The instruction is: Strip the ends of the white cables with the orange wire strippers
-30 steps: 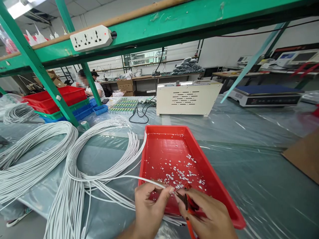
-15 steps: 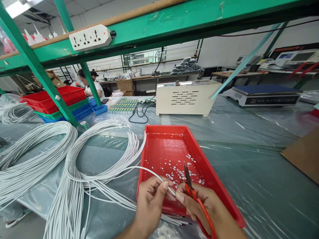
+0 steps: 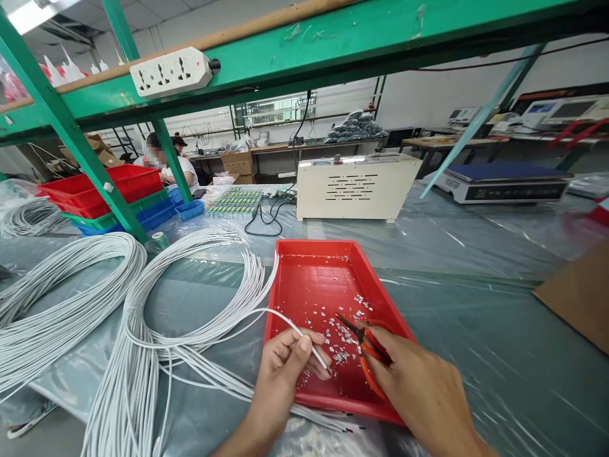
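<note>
Two hands — one cable, one cutter.

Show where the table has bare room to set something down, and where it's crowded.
The table is free between the red tray and the cardboard at right, and narrowly between tray and beige box. White cables crowd the left; scraps dot the tray.

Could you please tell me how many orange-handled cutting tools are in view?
1: the orange-handled cutting tool is in the right hand, over the red tray. Others could be hidden beneath the white cables.
</note>
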Demonstrator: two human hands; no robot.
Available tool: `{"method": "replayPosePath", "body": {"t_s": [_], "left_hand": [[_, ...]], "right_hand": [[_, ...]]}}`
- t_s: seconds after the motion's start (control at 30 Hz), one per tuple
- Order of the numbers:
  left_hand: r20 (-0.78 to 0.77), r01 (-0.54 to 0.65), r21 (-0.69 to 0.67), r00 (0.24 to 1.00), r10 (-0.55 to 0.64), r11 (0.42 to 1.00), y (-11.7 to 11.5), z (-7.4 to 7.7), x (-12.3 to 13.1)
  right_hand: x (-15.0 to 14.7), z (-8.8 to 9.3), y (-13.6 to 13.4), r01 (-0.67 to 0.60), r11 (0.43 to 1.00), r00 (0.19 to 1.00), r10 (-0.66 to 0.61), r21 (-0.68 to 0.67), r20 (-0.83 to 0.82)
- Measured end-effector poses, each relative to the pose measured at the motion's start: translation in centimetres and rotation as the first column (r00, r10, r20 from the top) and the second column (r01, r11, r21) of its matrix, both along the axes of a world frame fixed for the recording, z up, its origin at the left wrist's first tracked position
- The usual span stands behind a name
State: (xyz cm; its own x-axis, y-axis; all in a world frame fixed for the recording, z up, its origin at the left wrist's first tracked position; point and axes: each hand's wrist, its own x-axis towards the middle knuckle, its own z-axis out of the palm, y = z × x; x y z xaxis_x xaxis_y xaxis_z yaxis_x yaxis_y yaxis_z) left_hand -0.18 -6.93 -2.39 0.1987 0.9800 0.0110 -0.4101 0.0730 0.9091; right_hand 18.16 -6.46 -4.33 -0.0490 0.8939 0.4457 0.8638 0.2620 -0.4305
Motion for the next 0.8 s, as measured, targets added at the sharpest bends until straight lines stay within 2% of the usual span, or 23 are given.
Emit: {"method": "replayPosePath", "body": {"t_s": [0.1, 0.2, 0.27, 0.33, 0.4, 0.43, 0.47, 0.53, 0.63, 0.7, 0.77, 0.8], "left_hand": [[0.062, 0.028, -0.054, 0.998, -0.025, 0.998, 0.1, 0.0, 0.0], [0.105, 0.048, -0.077, 0.994, -0.040, 0.996, 0.1, 0.0, 0.0], [0.116, 0.040, -0.076, 0.993, -0.031, 0.996, 0.1, -0.1, -0.1], [0.128, 0.023, -0.077, 0.992, -0.013, 0.997, 0.1, -0.2, -0.1], [0.142, 0.005, -0.079, 0.990, 0.006, 0.997, 0.0, -0.4, -0.2], [0.146, -0.001, -0.081, 0.989, 0.013, 0.997, 0.0, -0.4, -0.2], [0.146, -0.006, -0.084, 0.989, 0.018, 0.996, -0.1, -0.4, -0.2], [0.134, -0.009, -0.088, 0.991, 0.021, 0.996, -0.2, -0.4, -0.1], [0.132, -0.007, -0.098, 0.991, 0.020, 0.995, -0.4, -0.4, 0.0], [0.169, 0.007, -0.135, 0.986, 0.016, 0.991, -0.4, -0.5, 0.2], [0.222, 0.033, -0.221, 0.975, 0.018, 0.975, -0.3, -0.7, 0.4], [0.245, 0.050, -0.272, 0.969, 0.019, 0.961, -0.3, -0.8, 0.5]], "right_hand": [[0.3, 0.0, 0.4, 0.053, 0.999, 0.981, -0.054, 0.011, 0.188], [0.1, 0.3, 0.4, 0.084, 0.996, 0.979, -0.084, 0.010, 0.185], [-0.4, 0.8, 0.2, 0.053, 0.996, 0.998, -0.050, -0.065, 0.050], [-1.0, 1.2, -0.1, -0.116, 0.969, 0.973, 0.066, -0.218, -0.221], [-1.8, 1.5, -0.4, -0.358, 0.882, 0.837, 0.158, -0.307, -0.523], [-2.2, 1.6, -0.6, -0.436, 0.845, 0.761, 0.162, -0.311, -0.628], [-2.5, 1.6, -0.8, -0.474, 0.826, 0.707, 0.150, -0.306, -0.691], [-3.1, 1.4, -1.2, -0.475, 0.831, 0.665, 0.122, -0.291, -0.737], [-3.4, 1.2, -1.5, -0.446, 0.855, 0.692, 0.143, -0.264, -0.707], [-3.2, 1.0, -1.7, -0.395, 0.896, 0.758, 0.194, -0.201, -0.623], [-2.8, 0.8, -2.0, -0.334, 0.941, 0.856, 0.278, -0.054, -0.435], [-2.6, 0.6, -2.2, -0.324, 0.945, 0.895, 0.323, 0.049, -0.308]]}}
